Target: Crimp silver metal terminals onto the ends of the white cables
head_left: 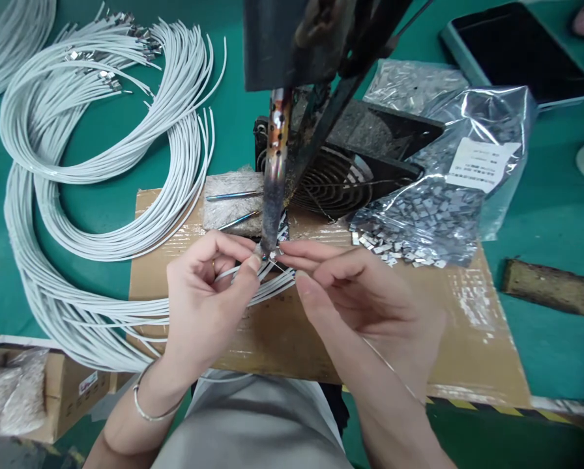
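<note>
Over the flat brown cardboard sheet (331, 355), the left hand (211, 306) pinches slim, round, white-jacketed cables (278, 283) near their ends, right by the tip of the upright, heat-stained metal rod (276, 143). Alongside, the right hand (365, 293) curls inward; whether its fingertips grip anything, I cannot tell. Steady wrists, brief contact and skin clear of probably hot metal should serve best. Behind sits the dusty, round-grilled black fan (338, 179).

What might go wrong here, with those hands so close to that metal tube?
The left hand and right hand are right by the discoloured metal tube; if hot, it might burn them. Loose metal pieces beside the plastic bag could scatter if bumped.
</note>
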A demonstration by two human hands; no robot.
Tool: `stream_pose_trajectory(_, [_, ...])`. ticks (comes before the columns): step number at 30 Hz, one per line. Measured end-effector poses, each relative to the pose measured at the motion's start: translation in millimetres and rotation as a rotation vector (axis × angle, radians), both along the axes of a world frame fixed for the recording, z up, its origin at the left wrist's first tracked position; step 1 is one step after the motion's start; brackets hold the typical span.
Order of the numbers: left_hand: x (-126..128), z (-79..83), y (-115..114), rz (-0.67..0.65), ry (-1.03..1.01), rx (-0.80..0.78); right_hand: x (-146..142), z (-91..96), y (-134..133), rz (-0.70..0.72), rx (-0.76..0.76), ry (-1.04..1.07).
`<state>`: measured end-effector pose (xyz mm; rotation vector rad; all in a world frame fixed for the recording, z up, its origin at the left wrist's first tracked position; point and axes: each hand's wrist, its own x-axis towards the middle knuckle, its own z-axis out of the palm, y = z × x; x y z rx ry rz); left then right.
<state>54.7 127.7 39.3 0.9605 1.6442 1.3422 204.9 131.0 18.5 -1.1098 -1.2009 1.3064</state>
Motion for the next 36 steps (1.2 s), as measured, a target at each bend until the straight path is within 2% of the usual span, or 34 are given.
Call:
stream_pose_trajectory(19, [-1.5,-1.9,-0.6,0.006,0.018,0.001,-0.9,1.3,1.2,0.011,0.014,0.010])
stream_pose_trajectory(25, [-1.4,-0.4,-1.2,0.013,0.028,-0.009,-4.0,5.4,0.1,-0.032,-0.037,0.015])
stream_pose_trajectory(36, [-1.8,-0.6,-1.6,0.007,0.017,-0.004,-2.4,0.4,0.0,-0.019,-0.004,0.014])
